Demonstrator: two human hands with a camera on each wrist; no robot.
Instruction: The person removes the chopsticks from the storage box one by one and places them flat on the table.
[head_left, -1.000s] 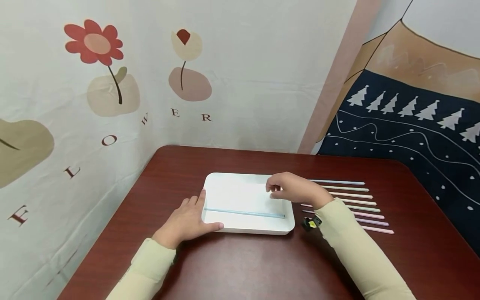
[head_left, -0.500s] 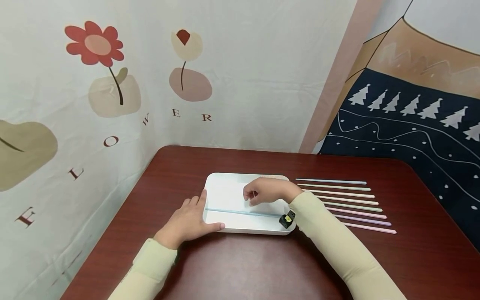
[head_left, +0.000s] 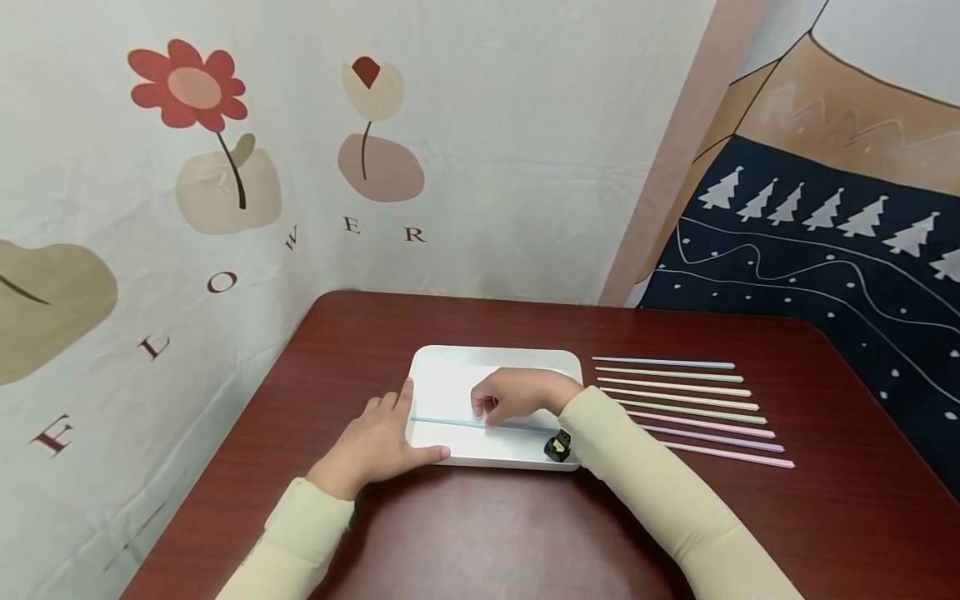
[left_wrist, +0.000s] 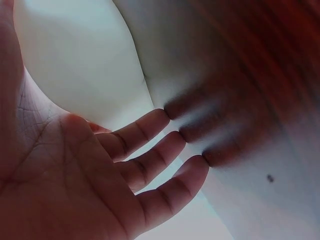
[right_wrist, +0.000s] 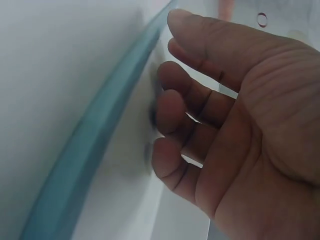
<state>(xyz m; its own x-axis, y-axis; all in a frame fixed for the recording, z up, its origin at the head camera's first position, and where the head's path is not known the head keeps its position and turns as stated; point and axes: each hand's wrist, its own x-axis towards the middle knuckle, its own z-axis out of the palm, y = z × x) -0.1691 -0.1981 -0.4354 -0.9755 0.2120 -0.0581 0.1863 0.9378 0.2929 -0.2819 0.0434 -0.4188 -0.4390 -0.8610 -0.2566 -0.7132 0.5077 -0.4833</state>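
A white rectangular tray [head_left: 450,375] lies on the table, with a slim pale-blue straw [head_left: 442,422] lying lengthwise inside it. My left hand [head_left: 378,437] rests against the tray's left end, fingers spread along that side and thumb by the front rim. In the left wrist view, the fingertips [left_wrist: 192,167] of that hand touch the white tray wall. Over the tray, my right hand [head_left: 521,393] reaches down with bent fingers, thumb tip beside the straw. From the right wrist, the blue straw [right_wrist: 95,130] runs past the thumb and curled fingers, which are not wrapped round it.
Right of the tray, several pastel straws [head_left: 686,400] lie side by side on the dark red-brown table [head_left: 480,533]; the right sleeve [head_left: 637,467] covers some of their near ends. A printed cloth [head_left: 510,167] hangs behind the table, with a dark-blue patterned one [head_left: 787,217] at the right.
My right hand has moved left from the tray's right end and come down to the blue straw. The left hand has stayed at the tray's left end.
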